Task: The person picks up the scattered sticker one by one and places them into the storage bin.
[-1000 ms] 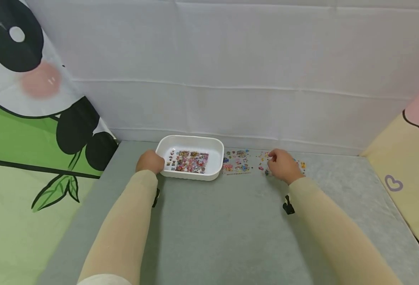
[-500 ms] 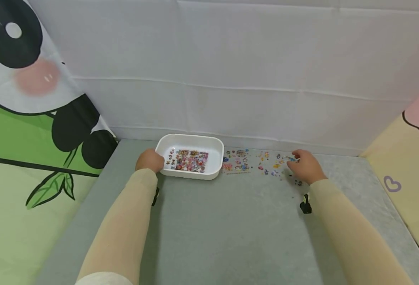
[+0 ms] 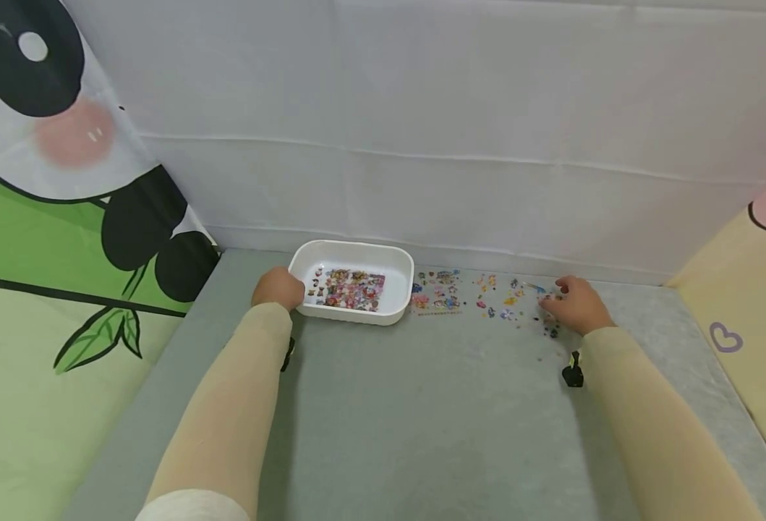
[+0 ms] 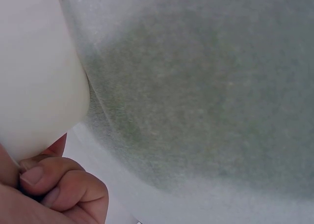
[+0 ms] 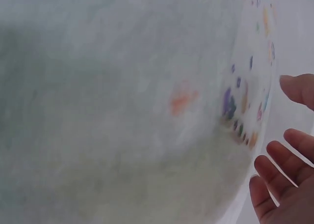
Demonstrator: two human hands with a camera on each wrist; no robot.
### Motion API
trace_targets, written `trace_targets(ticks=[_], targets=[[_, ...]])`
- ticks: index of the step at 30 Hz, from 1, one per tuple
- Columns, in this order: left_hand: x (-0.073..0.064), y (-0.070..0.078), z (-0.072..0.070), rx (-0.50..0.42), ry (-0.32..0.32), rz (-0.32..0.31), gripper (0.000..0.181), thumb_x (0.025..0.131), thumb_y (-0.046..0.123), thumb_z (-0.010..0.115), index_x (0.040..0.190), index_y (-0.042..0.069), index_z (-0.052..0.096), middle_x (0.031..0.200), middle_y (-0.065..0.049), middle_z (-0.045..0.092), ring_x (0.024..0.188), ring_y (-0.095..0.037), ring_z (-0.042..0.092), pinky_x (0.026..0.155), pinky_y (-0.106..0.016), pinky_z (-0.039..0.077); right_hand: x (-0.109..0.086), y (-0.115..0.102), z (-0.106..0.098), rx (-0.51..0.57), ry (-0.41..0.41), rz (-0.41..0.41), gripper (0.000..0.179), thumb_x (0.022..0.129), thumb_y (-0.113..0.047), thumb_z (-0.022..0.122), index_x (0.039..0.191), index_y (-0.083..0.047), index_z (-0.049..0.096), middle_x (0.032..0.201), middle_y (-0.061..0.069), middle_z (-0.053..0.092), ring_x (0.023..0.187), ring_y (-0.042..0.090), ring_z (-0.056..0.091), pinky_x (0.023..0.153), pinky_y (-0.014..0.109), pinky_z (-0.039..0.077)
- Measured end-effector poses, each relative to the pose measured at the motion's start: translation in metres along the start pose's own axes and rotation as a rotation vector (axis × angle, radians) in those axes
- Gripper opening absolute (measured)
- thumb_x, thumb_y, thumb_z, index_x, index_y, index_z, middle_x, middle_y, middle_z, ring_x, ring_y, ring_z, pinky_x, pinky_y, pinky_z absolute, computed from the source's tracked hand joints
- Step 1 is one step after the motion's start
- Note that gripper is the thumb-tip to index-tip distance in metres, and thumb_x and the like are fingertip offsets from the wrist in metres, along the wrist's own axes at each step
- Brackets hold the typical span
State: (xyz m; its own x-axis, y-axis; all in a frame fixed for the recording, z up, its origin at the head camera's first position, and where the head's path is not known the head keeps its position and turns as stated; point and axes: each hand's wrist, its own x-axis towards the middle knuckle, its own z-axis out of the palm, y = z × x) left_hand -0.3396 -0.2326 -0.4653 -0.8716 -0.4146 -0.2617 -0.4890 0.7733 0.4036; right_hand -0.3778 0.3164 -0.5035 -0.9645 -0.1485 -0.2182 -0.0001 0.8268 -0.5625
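A white plastic tub (image 3: 398,293) stands at the back of the grey table, holding a flat patch of small colourful stickers (image 3: 350,291). My left hand (image 3: 278,288) grips its left end; in the left wrist view curled fingers (image 4: 68,182) pinch the tub's edge. Right of the tub lie clear sheets dotted with small, bright cartoon stickers (image 3: 436,291). Over the right end of the stickers (image 3: 509,297) is my right hand (image 3: 578,306). The right wrist view shows its thumb and fingers (image 5: 277,177) apart, with nothing between them, beside the sticker sheet (image 5: 240,103).
The grey cloth-covered table (image 3: 422,412) spreads in front of both arms. A white cloth wall (image 3: 422,145) rises right behind the tub and sheets. Printed cartoon panels stand at the left (image 3: 116,239) and right (image 3: 741,318).
My right hand has moved right across the sticker sheet, uncovering more stickers. My left hand stays on the tub. The head view has shifted slightly.
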Motion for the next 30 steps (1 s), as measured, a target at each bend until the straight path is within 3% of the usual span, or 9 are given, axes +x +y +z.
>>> trace_targets(ticks=[19,30], targets=[[0.0047,-0.0020,0.0021,0.002,0.009,0.004,0.037,0.098,0.010,0.049,0.125,-0.009,0.064,0.117,-0.023,0.069,0.094,-0.032,0.061,0.083,-0.047,0.054,0.0035,0.0052,0.0004,-0.094,-0.005,0.032,0.075,0.096,-0.031,0.066,0.148,0.016,0.037,0.146,0.038,0.041,0.134,0.057,0.036,0.108,0.068,0.032],[0.0011,0.0005,-0.0001,0.003,0.006,0.007,0.038,0.098,0.010,0.048,0.125,-0.009,0.064,0.117,-0.024,0.069,0.095,-0.032,0.061,0.087,-0.048,0.054,0.0031,0.0050,0.0044,-0.154,0.051,0.017,0.069,0.097,-0.030,0.067,0.140,0.021,0.045,0.136,0.041,0.047,0.127,0.058,0.042,0.105,0.067,0.036]])
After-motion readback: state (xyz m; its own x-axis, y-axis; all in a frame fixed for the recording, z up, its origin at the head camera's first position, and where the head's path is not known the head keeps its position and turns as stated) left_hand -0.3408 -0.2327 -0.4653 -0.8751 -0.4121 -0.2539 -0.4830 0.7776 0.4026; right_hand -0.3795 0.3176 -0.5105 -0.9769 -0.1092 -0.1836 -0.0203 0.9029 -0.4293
